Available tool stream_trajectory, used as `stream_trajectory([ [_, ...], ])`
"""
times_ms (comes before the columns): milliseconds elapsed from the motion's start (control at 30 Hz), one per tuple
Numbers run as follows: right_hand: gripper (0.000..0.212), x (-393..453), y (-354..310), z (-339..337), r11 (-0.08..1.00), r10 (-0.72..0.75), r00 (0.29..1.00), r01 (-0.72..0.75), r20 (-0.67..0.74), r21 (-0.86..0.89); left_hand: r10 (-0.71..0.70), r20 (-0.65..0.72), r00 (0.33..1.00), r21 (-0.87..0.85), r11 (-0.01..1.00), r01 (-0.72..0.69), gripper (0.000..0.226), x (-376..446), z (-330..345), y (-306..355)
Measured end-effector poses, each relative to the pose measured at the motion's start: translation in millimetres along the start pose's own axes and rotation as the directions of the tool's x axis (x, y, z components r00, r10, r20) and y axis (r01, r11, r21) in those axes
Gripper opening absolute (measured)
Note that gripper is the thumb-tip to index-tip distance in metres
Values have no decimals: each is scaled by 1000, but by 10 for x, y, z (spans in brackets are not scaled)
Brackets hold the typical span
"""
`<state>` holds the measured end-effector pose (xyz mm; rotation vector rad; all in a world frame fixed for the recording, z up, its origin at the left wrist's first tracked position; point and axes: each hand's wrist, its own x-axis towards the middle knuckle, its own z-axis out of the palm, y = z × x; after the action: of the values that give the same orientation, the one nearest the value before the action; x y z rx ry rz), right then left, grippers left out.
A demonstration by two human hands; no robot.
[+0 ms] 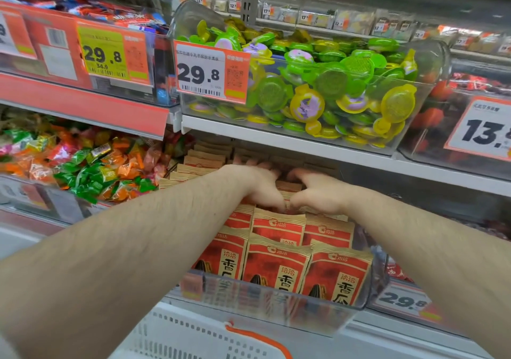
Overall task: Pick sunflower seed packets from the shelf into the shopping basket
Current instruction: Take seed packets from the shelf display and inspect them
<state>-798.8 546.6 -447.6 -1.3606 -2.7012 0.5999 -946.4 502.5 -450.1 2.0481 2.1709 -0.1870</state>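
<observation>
Red and tan sunflower seed packets stand in rows in a clear plastic bin on the lower shelf. Both my hands reach into the bin side by side, over the middle rows. My left hand has its fingers curled down over the tops of packets, thumb near the packet edges. My right hand does the same right beside it, thumbs almost touching. Each hand seems to pinch packet tops, though blur hides the exact hold. The white shopping basket with an orange handle sits below, at the bottom edge.
Above the bin, a clear tub of green and yellow jelly cups overhangs the shelf edge. Wrapped candies fill the bin at left. Price tags hang on the shelf fronts. More tan packets lie further back.
</observation>
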Motion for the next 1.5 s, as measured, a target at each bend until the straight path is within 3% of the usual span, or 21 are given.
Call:
stream_trajectory([
  [67,56,28,16,-50,995,65,998,-65,5,76,-18,9,1000,25,1000,17,98,28,11,-19],
  [133,17,55,-7,-88,983,155,987,-157,29,94,-27,11,1000,42,999,27,100,39,26,-19],
  [200,10,75,-61,-84,981,177,983,-181,54,74,-24,-5,1000,53,998,24,100,34,29,7],
  [300,27,122,-123,-38,988,143,988,-146,64,44,-2,-32,999,47,999,3,102,35,8,27],
  [500,43,49,-124,-61,993,114,991,-115,73,5,22,90,996,-66,998,-16,90,27,-21,15],
  [600,58,-76,-66,-51,1000,26,996,-26,81,-3,50,43,998,22,998,-51,79,-58,-42,31],
  [700,52,-256,-31,-124,989,-23,995,9,94,146,95,54,994,71,993,-98,76,-205,-61,40],
  [767,39,-315,-20,-156,977,-19,1000,17,10,211,123,65,990,84,988,-129,75,-314,-47,52],
  [867,20,-214,-12,-163,995,37,992,-26,-120,93,119,102,988,38,992,-123,75,-462,-2,66],
  [1000,28,40,-39,-93,990,133,991,-132,13,-51,129,107,986,-45,991,-124,72,-619,46,84],
  [1167,20,158,-108,-19,985,173,977,-168,122,-44,123,79,989,-101,988,-114,73,-750,88,103],
  [1333,32,93,-132,-86,977,65,998,-61,9,-204,90,49,995,-127,988,-83,74,-788,87,118],
  [1433,30,-20,-129,-62,971,-22,999,31,41,-238,108,38,993,-77,992,-104,77,-794,89,114],
  [1500,45,-113,-107,-19,972,-66,996,78,62,-221,121,14,993,-31,992,-121,77,-794,101,104],
])
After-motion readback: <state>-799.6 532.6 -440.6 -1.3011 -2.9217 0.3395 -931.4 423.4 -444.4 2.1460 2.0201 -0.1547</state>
